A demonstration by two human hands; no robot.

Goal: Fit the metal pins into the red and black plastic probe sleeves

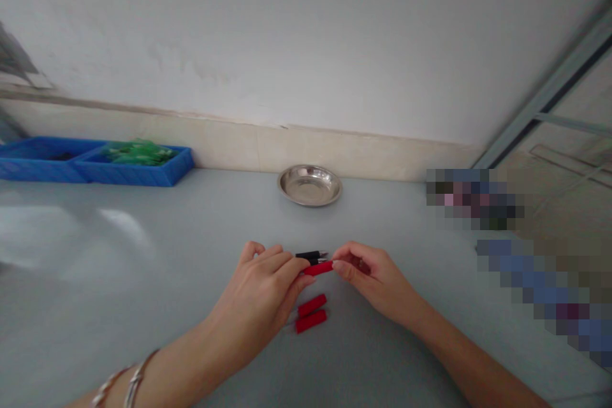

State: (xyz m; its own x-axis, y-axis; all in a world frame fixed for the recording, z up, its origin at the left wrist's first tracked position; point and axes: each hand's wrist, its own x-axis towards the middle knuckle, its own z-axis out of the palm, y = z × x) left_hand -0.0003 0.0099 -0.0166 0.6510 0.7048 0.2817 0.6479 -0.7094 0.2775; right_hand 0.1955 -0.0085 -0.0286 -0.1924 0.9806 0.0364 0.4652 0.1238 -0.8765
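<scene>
Between my two hands is a slim red pen-like piece (319, 268). My left hand (268, 280) pinches its left end between thumb and fingers. The fingertips of my right hand (366, 274) close on its right end. Just behind it lie a couple of black pen-like pieces (308, 255) with pointed silvery tips, partly covered by my left fingers. Nearer to me, two red pieces (312, 312) rest side by side on the grey table (215, 223). Thin, pale ends stick out on their left, too blurred to make out.
A round metal dish (310, 186) stands near the wall, beyond my hands. Blue plastic bins (167, 172) sit at the back left, one with green items (138, 152) in it. On the right is a metal frame (540, 108), with pixelated areas beside it.
</scene>
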